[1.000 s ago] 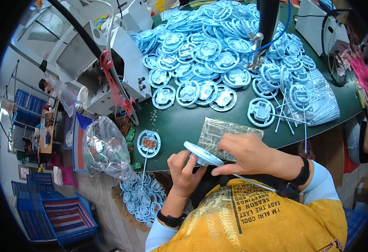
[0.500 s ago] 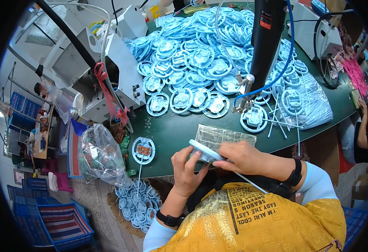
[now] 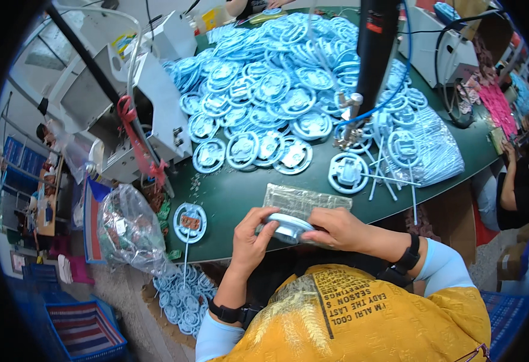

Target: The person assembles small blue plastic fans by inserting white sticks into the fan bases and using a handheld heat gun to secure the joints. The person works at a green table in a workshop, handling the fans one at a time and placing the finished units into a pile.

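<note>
A light blue round plastic part [image 3: 291, 221] is held between both hands, just in front of a block wrapped in shiny yellowish tape [image 3: 305, 201]. My left hand [image 3: 252, 239] is closed on its left rim, thumb at the front. My right hand [image 3: 338, 228] grips its right side. The part is seen nearly edge-on, so its inside is hidden. To the left on the table lies a similar round part [image 3: 180, 231] with a brown circuit board [image 3: 190, 223] in it and a thin pale stick [image 3: 185, 259] reaching over the table edge.
A big heap of light blue round parts [image 3: 270, 87] covers the back of the green table [image 3: 234, 199]. Thin sticks in a clear bag [image 3: 436, 148] lie right. A black column [image 3: 373, 54] stands before the heap. A plastic bag [image 3: 129, 226] and grey machine [image 3: 162, 114] stand left.
The held part has tipped from a slant to nearly level, and its stick, seen below my right hand before, no longer shows. The whole view has shifted slightly.
</note>
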Demonstrator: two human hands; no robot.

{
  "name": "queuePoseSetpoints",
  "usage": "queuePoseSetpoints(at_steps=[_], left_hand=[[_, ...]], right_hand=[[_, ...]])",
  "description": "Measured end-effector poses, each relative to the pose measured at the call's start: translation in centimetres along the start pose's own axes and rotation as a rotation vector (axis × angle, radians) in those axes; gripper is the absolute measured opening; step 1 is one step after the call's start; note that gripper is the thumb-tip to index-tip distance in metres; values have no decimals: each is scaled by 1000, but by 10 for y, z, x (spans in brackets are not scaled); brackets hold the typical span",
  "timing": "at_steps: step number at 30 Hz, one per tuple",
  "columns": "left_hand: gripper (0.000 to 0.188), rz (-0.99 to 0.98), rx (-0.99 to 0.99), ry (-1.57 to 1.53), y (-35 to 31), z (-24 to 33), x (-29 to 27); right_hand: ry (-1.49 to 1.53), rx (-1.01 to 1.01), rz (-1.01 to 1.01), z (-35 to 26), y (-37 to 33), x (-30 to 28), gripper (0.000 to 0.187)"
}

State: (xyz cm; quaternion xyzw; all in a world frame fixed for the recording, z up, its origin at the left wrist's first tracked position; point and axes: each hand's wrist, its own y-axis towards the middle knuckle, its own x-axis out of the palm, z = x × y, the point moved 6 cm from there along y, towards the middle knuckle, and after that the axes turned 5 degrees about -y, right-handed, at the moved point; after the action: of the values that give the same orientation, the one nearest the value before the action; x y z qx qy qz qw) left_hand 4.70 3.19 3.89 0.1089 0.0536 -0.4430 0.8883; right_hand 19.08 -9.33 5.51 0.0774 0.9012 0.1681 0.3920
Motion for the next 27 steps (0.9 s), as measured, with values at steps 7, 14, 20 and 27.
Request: queuePoseSetpoints(at_steps=[7, 14, 20, 27], left_hand=[[22, 86, -201, 43, 18, -24, 10], [21, 99, -206, 104, 30, -43, 11], [20, 124, -104, 14, 37, -37, 13], [23, 135, -39, 218, 35, -36, 7]], right_hand=[[66, 167, 863, 47, 9, -132, 21], [327, 147, 813, 103, 83, -189, 57], [280, 153, 656, 93, 105, -183, 61], [161, 167, 606, 77, 80, -154, 73]])
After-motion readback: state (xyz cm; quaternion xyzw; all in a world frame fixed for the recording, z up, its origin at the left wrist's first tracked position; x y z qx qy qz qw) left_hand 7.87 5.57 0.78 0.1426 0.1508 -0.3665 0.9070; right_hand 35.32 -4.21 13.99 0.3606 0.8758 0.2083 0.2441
